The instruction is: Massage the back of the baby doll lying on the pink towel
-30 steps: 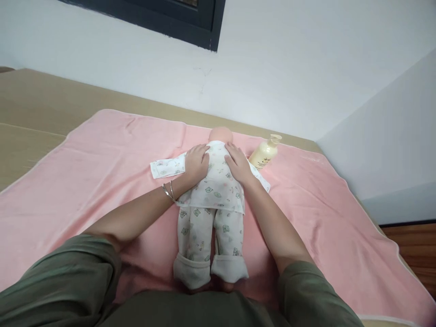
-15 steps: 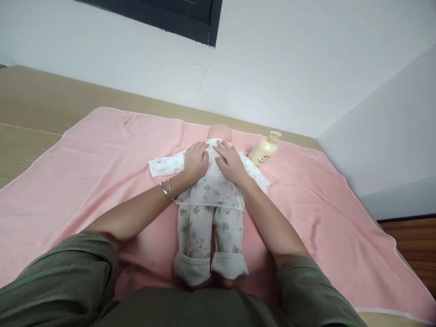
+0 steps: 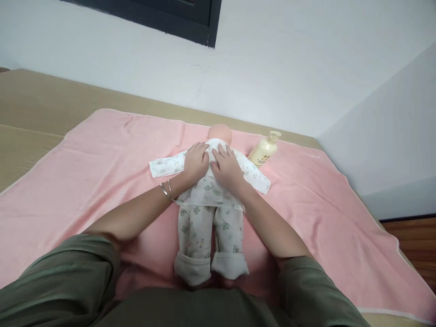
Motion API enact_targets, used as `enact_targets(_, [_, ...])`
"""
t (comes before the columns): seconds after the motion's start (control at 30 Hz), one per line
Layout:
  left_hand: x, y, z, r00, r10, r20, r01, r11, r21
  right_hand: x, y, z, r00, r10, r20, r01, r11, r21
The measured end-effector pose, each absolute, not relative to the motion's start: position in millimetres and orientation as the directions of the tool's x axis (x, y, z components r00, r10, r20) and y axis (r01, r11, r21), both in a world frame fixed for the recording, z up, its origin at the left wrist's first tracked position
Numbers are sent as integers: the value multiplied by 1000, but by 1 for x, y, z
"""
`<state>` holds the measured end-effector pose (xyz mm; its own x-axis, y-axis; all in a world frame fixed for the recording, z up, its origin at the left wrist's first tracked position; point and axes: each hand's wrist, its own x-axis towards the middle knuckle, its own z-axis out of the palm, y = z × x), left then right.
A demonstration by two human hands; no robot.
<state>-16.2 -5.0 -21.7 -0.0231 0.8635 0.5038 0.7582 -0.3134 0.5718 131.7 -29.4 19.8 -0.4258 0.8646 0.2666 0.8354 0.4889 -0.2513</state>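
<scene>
A baby doll point(image 3: 220, 132) lies stretched out with its bald head toward the wall and its legs toward me. It wears a white printed top point(image 3: 211, 190) and matching printed trousers point(image 3: 200, 229) with turned-up cuffs; the face does not show. My left hand point(image 3: 196, 161) rests flat on the upper left of the top, fingers extended. On the right half of the upper body lies my right hand point(image 3: 227, 168), also flat, with its fingers a little spread. Both sleeves stretch out sideways. Neither hand grips anything.
A pale yellow pump bottle point(image 3: 264, 151) is beside the doll's right-hand sleeve. Under everything spreads a pink blanket point(image 3: 112, 150) on a tan surface point(image 3: 41, 100). A white wall point(image 3: 272, 68) with a dark frame point(image 3: 190, 22) rises behind.
My right hand has slid slightly down and toward the middle of the doll's top. My left hand keeps its place, and the doll and bottle have not moved.
</scene>
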Motion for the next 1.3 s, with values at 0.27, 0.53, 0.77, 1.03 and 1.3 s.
enact_targets(0.27, [-14,-7,-18,-26,867,498,754,-310,579,163,-1,29,-239,965,107,904,261,-339])
enact_targets(0.53, [-16,-6,-20,-20,868,496,757,-311,575,120,-50,26,-473,857,204,854,503,-132])
enact_targets(0.77, [-10,-14,-10,12,879,477,791,-300,533,173,9,26,-406,902,145,807,429,-405])
enact_targets(1.03, [1,-16,0,67,917,394,798,-286,530,133,-34,29,-268,944,190,925,307,-223])
enact_targets(1.3, [0,-8,10,102,937,335,837,-263,480,152,-8,28,-302,942,144,872,334,-357])
